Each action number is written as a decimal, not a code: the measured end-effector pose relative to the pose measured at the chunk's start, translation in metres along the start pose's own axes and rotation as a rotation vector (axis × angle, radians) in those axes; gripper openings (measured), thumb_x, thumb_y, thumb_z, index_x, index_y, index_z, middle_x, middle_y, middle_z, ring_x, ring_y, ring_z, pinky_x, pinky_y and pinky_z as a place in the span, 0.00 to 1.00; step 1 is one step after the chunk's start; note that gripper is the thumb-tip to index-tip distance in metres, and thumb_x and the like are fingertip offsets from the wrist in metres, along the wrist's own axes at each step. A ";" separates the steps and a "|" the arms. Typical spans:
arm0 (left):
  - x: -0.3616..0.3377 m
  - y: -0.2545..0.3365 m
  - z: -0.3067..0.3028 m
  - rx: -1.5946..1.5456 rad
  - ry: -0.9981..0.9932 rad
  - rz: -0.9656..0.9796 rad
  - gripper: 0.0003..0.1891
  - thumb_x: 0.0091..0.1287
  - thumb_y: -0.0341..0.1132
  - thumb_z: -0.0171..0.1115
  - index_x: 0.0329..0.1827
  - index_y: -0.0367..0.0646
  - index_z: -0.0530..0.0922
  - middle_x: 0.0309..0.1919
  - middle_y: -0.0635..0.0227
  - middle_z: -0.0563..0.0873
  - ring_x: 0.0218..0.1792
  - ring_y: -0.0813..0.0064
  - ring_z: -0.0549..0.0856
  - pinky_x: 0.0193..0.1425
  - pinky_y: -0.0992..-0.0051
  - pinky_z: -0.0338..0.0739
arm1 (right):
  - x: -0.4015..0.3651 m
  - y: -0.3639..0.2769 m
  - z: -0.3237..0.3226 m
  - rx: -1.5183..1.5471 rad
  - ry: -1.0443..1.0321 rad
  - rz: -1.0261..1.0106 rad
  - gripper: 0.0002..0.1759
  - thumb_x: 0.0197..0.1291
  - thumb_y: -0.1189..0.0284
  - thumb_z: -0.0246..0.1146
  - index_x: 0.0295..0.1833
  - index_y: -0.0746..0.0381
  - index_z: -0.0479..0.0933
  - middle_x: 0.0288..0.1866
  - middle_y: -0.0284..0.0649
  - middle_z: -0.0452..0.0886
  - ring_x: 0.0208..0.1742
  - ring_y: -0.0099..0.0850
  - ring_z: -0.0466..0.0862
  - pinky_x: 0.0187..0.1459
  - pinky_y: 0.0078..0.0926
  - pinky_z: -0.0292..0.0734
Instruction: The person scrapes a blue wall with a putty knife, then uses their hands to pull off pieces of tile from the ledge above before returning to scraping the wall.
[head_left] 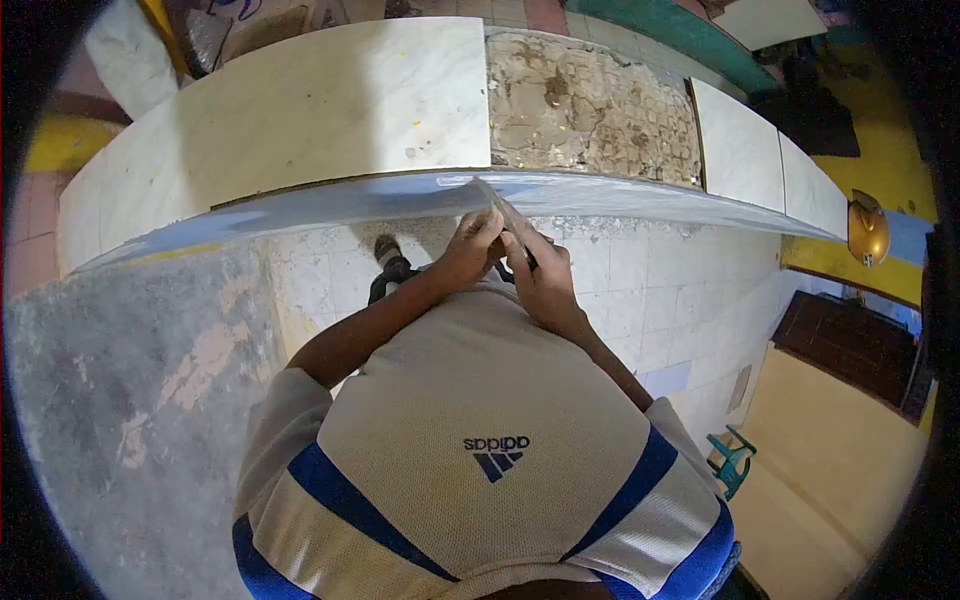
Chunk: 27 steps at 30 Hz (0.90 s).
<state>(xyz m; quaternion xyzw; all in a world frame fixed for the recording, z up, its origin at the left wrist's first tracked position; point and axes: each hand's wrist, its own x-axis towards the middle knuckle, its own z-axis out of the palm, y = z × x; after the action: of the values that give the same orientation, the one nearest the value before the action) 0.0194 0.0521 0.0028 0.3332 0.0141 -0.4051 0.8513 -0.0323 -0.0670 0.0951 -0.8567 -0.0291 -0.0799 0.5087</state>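
Observation:
Just below the edge of a raised ledge, both hands are close together in front of my chest. My left hand pinches a thin, flat grey piece, too small and blurred for me to tell its kind. My right hand is wrapped around the lower part of the same piece, which points up toward the ledge edge. White marbled tiles cover much of the ledge top. Between them lies a bare patch of rough, cracked mortar.
A golden rounded object sits at the ledge's right end. Behind and below are a pale tiled floor, a grey patched surface on the left, a green plastic chair and a dark wooden piece of furniture.

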 end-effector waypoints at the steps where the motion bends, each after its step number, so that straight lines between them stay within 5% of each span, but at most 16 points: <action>1: 0.000 -0.001 0.001 -0.025 0.018 -0.004 0.15 0.80 0.44 0.48 0.47 0.41 0.76 0.38 0.68 0.81 0.40 0.77 0.81 0.45 0.73 0.78 | 0.000 0.004 0.001 -0.025 0.011 -0.027 0.20 0.71 0.76 0.58 0.67 0.65 0.73 0.41 0.54 0.84 0.35 0.36 0.84 0.37 0.30 0.78; 5: -0.006 0.003 0.007 0.006 0.022 0.061 0.15 0.80 0.44 0.49 0.42 0.42 0.76 0.34 0.70 0.80 0.34 0.78 0.80 0.40 0.74 0.78 | 0.000 -0.006 -0.002 0.000 -0.027 0.047 0.20 0.70 0.76 0.58 0.67 0.64 0.74 0.31 0.48 0.82 0.26 0.26 0.78 0.30 0.25 0.73; 8: -0.008 0.006 0.008 0.060 0.033 0.108 0.16 0.80 0.44 0.48 0.39 0.42 0.76 0.31 0.71 0.80 0.32 0.79 0.79 0.38 0.74 0.77 | -0.002 0.000 -0.003 -0.005 -0.128 0.194 0.19 0.71 0.75 0.57 0.65 0.66 0.73 0.47 0.59 0.82 0.41 0.54 0.85 0.40 0.38 0.80; 13: -0.008 0.006 0.004 0.156 0.089 0.118 0.17 0.81 0.42 0.45 0.37 0.42 0.75 0.30 0.72 0.79 0.31 0.80 0.78 0.37 0.74 0.76 | 0.002 -0.001 -0.001 0.033 -0.099 0.192 0.19 0.71 0.73 0.57 0.65 0.64 0.74 0.48 0.59 0.83 0.41 0.52 0.86 0.42 0.36 0.81; 17: -0.003 0.000 0.004 0.472 0.005 0.394 0.17 0.82 0.44 0.43 0.41 0.41 0.74 0.34 0.70 0.79 0.35 0.78 0.78 0.42 0.75 0.74 | 0.013 -0.019 -0.020 0.019 -0.249 0.422 0.20 0.71 0.72 0.56 0.67 0.59 0.74 0.48 0.59 0.83 0.44 0.53 0.86 0.45 0.36 0.80; 20: 0.003 -0.007 0.011 -0.019 -0.046 0.276 0.19 0.82 0.44 0.43 0.38 0.41 0.75 0.32 0.68 0.80 0.35 0.78 0.79 0.44 0.73 0.76 | 0.015 -0.023 -0.028 -0.019 -0.206 0.292 0.22 0.69 0.75 0.57 0.68 0.56 0.73 0.49 0.58 0.83 0.45 0.55 0.84 0.46 0.37 0.79; 23: 0.005 -0.008 0.007 0.134 -0.053 0.324 0.17 0.82 0.42 0.44 0.39 0.41 0.75 0.32 0.68 0.80 0.35 0.78 0.80 0.44 0.72 0.77 | 0.015 -0.021 -0.030 0.004 -0.184 0.212 0.24 0.66 0.77 0.58 0.68 0.56 0.74 0.49 0.58 0.82 0.48 0.57 0.83 0.47 0.38 0.79; 27: 0.007 -0.016 0.025 -0.149 0.018 0.373 0.15 0.81 0.42 0.46 0.40 0.43 0.75 0.32 0.69 0.80 0.34 0.77 0.79 0.41 0.74 0.75 | 0.012 -0.021 -0.038 0.002 -0.194 0.186 0.25 0.63 0.77 0.59 0.66 0.54 0.75 0.47 0.57 0.83 0.47 0.56 0.83 0.46 0.39 0.79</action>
<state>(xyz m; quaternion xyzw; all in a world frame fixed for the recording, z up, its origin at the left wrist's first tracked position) 0.0064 0.0256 0.0113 0.2698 -0.0104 -0.2354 0.9337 -0.0269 -0.0902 0.1334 -0.8590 0.0013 0.0506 0.5094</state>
